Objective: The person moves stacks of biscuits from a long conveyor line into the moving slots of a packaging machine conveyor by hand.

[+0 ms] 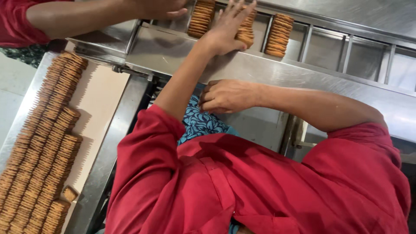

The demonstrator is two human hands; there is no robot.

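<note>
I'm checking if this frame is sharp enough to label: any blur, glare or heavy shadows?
Head view: the left hand on the biscuit stack is slightly motion-blurred; soft glare on the steel channel; biscuit rows cast short shadows on the pale belt; lighting even.

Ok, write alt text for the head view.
A person in red presses the open left hand on a biscuit stack in a steel machine; the right hand rests curled at its edge. Biscuit rows fill a belt at left; a co-worker's arm reaches in above.
</note>
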